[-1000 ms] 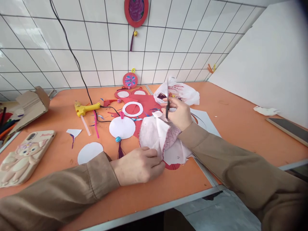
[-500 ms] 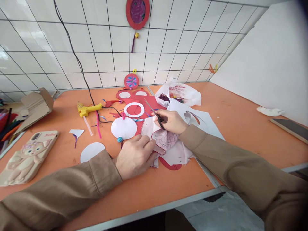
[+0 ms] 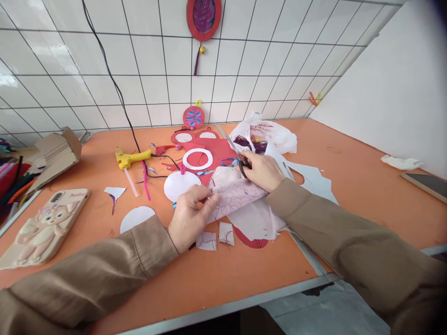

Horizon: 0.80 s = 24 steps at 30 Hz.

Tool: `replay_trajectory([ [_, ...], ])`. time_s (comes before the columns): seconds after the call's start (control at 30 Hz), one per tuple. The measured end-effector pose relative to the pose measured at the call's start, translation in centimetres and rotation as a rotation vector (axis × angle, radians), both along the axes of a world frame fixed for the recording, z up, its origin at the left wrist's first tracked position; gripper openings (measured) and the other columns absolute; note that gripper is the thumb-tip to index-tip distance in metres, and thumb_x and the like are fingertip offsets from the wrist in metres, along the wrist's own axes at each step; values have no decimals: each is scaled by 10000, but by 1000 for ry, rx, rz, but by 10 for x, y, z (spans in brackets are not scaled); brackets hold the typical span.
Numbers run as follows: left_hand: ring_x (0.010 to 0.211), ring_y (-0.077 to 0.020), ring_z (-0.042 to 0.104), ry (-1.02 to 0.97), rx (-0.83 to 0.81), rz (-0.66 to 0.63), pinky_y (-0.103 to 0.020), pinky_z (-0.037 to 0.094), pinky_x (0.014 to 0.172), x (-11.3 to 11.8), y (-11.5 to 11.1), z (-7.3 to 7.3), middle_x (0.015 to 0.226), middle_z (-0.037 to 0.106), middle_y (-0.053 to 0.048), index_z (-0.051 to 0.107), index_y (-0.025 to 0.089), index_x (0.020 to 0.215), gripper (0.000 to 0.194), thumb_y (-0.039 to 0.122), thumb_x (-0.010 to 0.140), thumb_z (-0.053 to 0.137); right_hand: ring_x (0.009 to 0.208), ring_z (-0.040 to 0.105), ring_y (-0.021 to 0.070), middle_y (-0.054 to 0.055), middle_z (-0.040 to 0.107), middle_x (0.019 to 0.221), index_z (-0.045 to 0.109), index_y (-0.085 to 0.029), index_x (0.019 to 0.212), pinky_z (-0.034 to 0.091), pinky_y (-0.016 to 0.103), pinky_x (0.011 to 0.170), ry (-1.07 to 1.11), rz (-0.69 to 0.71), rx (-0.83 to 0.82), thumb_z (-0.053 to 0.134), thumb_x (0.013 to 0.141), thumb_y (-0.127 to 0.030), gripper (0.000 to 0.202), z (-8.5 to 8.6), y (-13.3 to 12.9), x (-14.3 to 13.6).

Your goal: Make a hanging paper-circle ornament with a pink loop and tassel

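My left hand [image 3: 193,215] pinches the left edge of a pale pink cloth [image 3: 234,197] with a dark line pattern. Black-handled scissors [image 3: 245,164] are in my right hand [image 3: 264,170], their blades pointing up and away over the red paper. The right hand also rests by the cloth's far right side, and part of the cloth is hidden below it. Two small cut scraps [image 3: 226,233] lie on the table in front of the cloth. Beneath the cloth, another pale fabric piece [image 3: 256,221] covers part of a red round piece [image 3: 252,242].
On the orange table [image 3: 167,288] lie a yellow glue gun [image 3: 131,158], a white ring [image 3: 197,151], white paper discs [image 3: 181,187], red paper [image 3: 220,148], a phone [image 3: 49,228] and a plastic bag [image 3: 275,135]. A cardboard box [image 3: 57,156] stands left; a black cord [image 3: 117,88] hangs down.
The cloth has been unfolded and spread flatter, its left edge in my left hand. The scissors and my right hand have shifted slightly right and away. Two scraps now show on the table.
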<state>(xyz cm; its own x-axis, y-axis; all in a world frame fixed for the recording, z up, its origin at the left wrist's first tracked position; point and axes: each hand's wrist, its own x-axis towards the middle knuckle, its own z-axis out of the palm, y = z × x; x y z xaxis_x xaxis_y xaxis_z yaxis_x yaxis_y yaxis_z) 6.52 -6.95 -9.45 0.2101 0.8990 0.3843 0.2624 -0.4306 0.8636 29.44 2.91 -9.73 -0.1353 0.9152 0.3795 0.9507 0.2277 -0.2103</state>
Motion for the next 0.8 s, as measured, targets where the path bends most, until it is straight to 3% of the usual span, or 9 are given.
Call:
replay_trajectory([
  [0.1, 569, -106, 359, -323, -301, 45, -243, 310, 535, 0, 10, -5, 589, 398, 33, 476, 181, 603, 382, 433, 867, 588, 748, 658, 266, 83, 738, 863, 691, -236, 1099, 388, 318, 585, -118, -39, 2, 580, 849, -330, 289, 6, -1, 3],
  [0.27, 604, -107, 453, -669, -436, 57, -220, 392, 576, -1, 21, -15, 644, 524, 24, 595, 175, 706, 277, 416, 816, 676, 912, 655, 292, 86, 738, 1000, 681, -251, 1161, 387, 325, 630, -165, 1, 14, 565, 836, -268, 345, 4, 3, 10],
  [0.47, 600, -99, 469, -677, -443, 16, -212, 403, 577, 0, 18, -11, 654, 537, 26, 597, 172, 726, 240, 375, 825, 676, 736, 656, 251, 50, 726, 855, 547, -200, 1275, 386, 312, 610, 12, -5, -69, 640, 794, -283, 496, 4, 10, 11],
  [0.53, 612, -101, 489, -673, -432, 0, -220, 417, 594, 0, 17, -9, 677, 555, 24, 609, 174, 760, 201, 350, 805, 693, 688, 642, 235, 25, 702, 768, 564, -197, 1165, 374, 301, 591, 81, -14, -72, 673, 771, -287, 418, 4, 11, 11],
  [0.63, 647, -110, 523, -676, -447, -18, -232, 438, 629, 0, 18, -6, 702, 580, 16, 618, 173, 784, 167, 306, 757, 717, 690, 630, 212, 21, 686, 749, 591, -213, 872, 382, 290, 605, 146, -6, 9, 673, 757, -256, 148, 2, 13, 13],
  [0.8, 662, -128, 533, -705, -521, 19, -239, 436, 597, 0, 17, -1, 724, 603, 6, 610, 183, 747, 167, 240, 648, 732, 655, 599, 170, 6, 664, 705, 579, -213, 750, 408, 277, 624, 189, 43, 13, 691, 746, -274, 127, 0, 14, 14],
])
